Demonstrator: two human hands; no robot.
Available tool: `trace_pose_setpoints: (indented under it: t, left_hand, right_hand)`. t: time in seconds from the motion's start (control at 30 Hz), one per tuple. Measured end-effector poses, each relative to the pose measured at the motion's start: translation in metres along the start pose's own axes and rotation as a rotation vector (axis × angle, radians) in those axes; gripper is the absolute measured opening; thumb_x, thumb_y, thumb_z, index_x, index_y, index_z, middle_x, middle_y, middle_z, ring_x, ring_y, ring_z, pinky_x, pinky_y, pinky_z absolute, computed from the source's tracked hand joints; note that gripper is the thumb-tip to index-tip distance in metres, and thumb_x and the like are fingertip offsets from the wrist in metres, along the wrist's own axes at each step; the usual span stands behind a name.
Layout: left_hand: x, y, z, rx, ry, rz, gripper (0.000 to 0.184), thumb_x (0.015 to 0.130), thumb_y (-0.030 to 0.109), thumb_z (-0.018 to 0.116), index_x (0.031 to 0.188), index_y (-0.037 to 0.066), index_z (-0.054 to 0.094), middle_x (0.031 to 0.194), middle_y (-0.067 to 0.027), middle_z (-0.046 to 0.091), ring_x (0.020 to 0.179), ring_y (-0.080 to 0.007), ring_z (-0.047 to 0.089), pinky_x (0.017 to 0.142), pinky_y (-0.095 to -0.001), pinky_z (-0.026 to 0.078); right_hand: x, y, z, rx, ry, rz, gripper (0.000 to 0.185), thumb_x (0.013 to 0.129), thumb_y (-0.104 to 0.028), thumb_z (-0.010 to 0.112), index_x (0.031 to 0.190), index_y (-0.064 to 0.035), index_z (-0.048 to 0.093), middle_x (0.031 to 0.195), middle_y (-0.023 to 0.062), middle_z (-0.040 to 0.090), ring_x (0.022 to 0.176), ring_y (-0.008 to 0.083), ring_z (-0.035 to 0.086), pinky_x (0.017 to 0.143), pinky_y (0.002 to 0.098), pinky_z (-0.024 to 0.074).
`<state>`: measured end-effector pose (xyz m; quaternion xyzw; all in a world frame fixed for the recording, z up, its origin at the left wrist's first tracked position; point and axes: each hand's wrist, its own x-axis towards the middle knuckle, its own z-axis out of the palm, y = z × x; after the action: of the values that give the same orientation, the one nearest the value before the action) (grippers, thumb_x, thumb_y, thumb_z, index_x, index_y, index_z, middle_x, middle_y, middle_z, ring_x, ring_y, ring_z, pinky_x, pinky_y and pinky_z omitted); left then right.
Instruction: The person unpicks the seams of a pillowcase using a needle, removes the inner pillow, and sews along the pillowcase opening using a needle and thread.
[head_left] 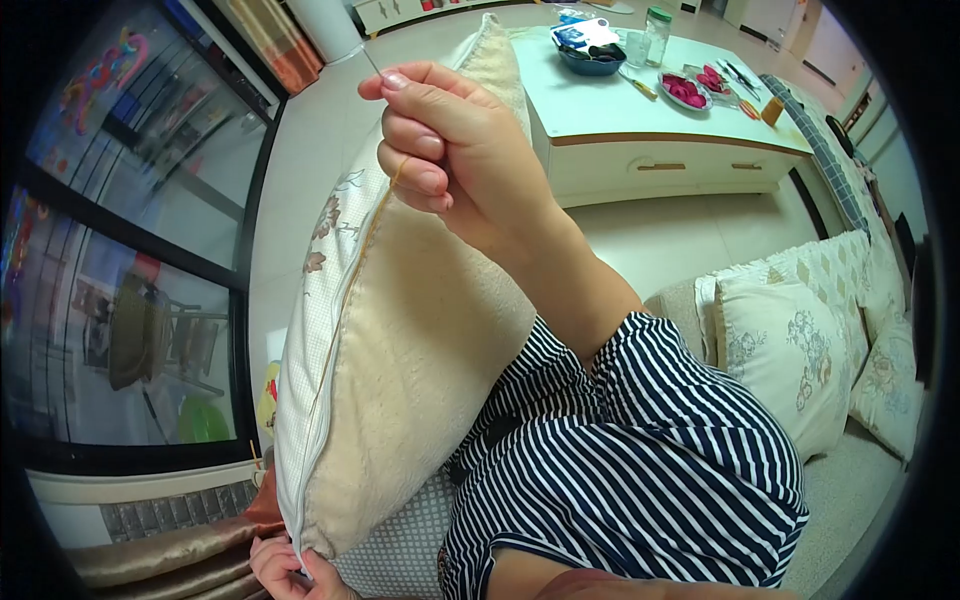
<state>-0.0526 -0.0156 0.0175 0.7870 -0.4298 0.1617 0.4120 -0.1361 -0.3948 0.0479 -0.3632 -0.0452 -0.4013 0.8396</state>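
In the head view, a thin, straight needle (374, 62) is pinched in the closed grip of the raised right hand (460, 150), yellowish thread (397, 172) drawn past its curled fingers beside the seam of a plump, cream cushion (420, 330) with a plush face and printed, textured side; the cushion's lower corner is pinched by the left hand (300, 575), near a striped fabric garment (640, 450)
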Motion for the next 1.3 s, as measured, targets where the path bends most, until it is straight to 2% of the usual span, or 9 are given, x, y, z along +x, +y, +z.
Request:
trace_pose_setpoints:
  t: [0.33, 0.47, 0.53, 0.67, 0.8, 0.83, 0.93, 1.03, 1.3]
  left_hand:
    - [-0.001, -0.006, 0.028, 0.019, 0.174, 0.157, 0.013, 0.094, 0.005, 0.061, 0.094, 0.004, 0.048, 0.103, -0.014, 0.06, 0.095, -0.0271, 0.059, 0.091, -0.0442, 0.049]
    - [0.009, 0.007, 0.064, -0.226, 0.474, 0.06, 0.023, 0.096, 0.022, 0.067, 0.089, 0.006, 0.052, 0.087, -0.0125, 0.062, 0.074, -0.0245, 0.06, 0.074, -0.0472, 0.053]
    - [0.005, 0.004, 0.065, -0.597, 0.337, 0.096, 0.019, 0.094, 0.015, 0.06, 0.087, 0.003, 0.047, 0.102, -0.0139, 0.058, 0.108, -0.0308, 0.058, 0.107, -0.052, 0.044]
    - [0.011, -0.008, 0.065, -0.365, 0.17, 0.134, 0.023, 0.097, 0.024, 0.059, 0.089, 0.003, 0.052, 0.112, -0.0175, 0.06, 0.117, -0.0364, 0.059, 0.112, -0.059, 0.037]
    - [0.018, 0.0, 0.056, -0.316, 0.083, 0.113, 0.027, 0.075, 0.014, 0.083, 0.087, 0.01, 0.058, 0.115, -0.0119, 0.062, 0.12, -0.0353, 0.057, 0.115, -0.0577, 0.031]
    - [0.017, -0.002, 0.059, -0.31, 0.112, 0.127, 0.027, 0.071, 0.009, 0.082, 0.086, 0.009, 0.06, 0.117, -0.0129, 0.062, 0.121, -0.0356, 0.057, 0.114, -0.0576, 0.033]
    - [0.014, -0.005, 0.063, -0.358, 0.136, 0.121, 0.026, 0.071, 0.008, 0.081, 0.087, 0.008, 0.062, 0.116, -0.014, 0.062, 0.122, -0.0361, 0.056, 0.113, -0.0573, 0.036]
    - [0.016, -0.006, 0.063, -0.371, 0.113, 0.181, 0.026, 0.073, 0.008, 0.079, 0.09, 0.007, 0.059, 0.12, -0.0166, 0.059, 0.128, -0.0381, 0.052, 0.112, -0.0558, 0.037]
    - [0.022, -0.006, 0.057, -0.414, 0.113, 0.262, 0.028, 0.07, 0.005, 0.082, 0.091, 0.007, 0.064, 0.123, -0.0138, 0.061, 0.123, -0.0368, 0.057, 0.111, -0.0543, 0.04]
  right_hand:
    - [-0.002, -0.008, -0.001, 0.025, 0.119, -0.061, 0.019, 0.105, -0.018, 0.052, 0.113, -0.0002, 0.053, 0.061, -0.0058, 0.035, 0.048, 0.0037, 0.037, 0.036, 0.0183, 0.0284]
    - [-0.002, -0.018, -0.012, 0.076, 0.105, -0.096, 0.019, 0.104, -0.016, 0.053, 0.114, 0.0004, 0.054, 0.059, -0.0058, 0.034, 0.047, 0.0039, 0.037, 0.036, 0.0162, 0.0289]
    - [-0.001, -0.026, -0.026, 0.093, -0.009, -0.163, 0.027, 0.104, -0.011, 0.051, 0.126, 0.0056, 0.05, 0.067, -0.0035, 0.041, 0.05, 0.0052, 0.04, 0.037, 0.0129, 0.033]
    - [-0.002, -0.051, -0.071, 0.337, -0.294, -0.186, 0.039, 0.103, -0.004, 0.044, 0.138, 0.0138, 0.037, 0.081, 0.0045, 0.046, 0.061, 0.0088, 0.047, 0.045, 0.0144, 0.0488]
    - [-0.001, -0.097, -0.072, 0.305, -0.408, -0.105, 0.04, 0.101, 0.001, 0.042, 0.137, 0.0179, 0.034, 0.086, 0.0088, 0.044, 0.068, 0.0113, 0.047, 0.057, 0.019, 0.0618]
    - [-0.006, -0.1, -0.061, 0.265, -0.319, -0.147, 0.029, 0.103, 0.0, 0.04, 0.124, 0.0203, 0.04, 0.081, 0.0074, 0.039, 0.066, 0.0111, 0.042, 0.049, 0.0166, 0.0491]
    - [-0.009, -0.112, -0.05, 0.185, -0.38, -0.127, 0.02, 0.094, 0.01, 0.046, 0.114, 0.0124, 0.045, 0.078, 0.0065, 0.038, 0.07, 0.0152, 0.044, 0.065, 0.0251, 0.0487]
    - [-0.008, -0.131, -0.063, 0.26, -0.29, -0.112, 0.01, 0.094, 0.008, 0.046, 0.103, 0.0083, 0.049, 0.078, 0.0077, 0.042, 0.071, 0.0155, 0.044, 0.065, 0.026, 0.0551]
    - [-0.011, -0.094, 0.01, 0.229, -0.438, -0.333, 0.02, 0.098, 0.004, 0.052, 0.113, 0.0081, 0.063, 0.076, 0.0039, 0.049, 0.075, 0.0119, 0.054, 0.097, 0.0288, 0.0599]
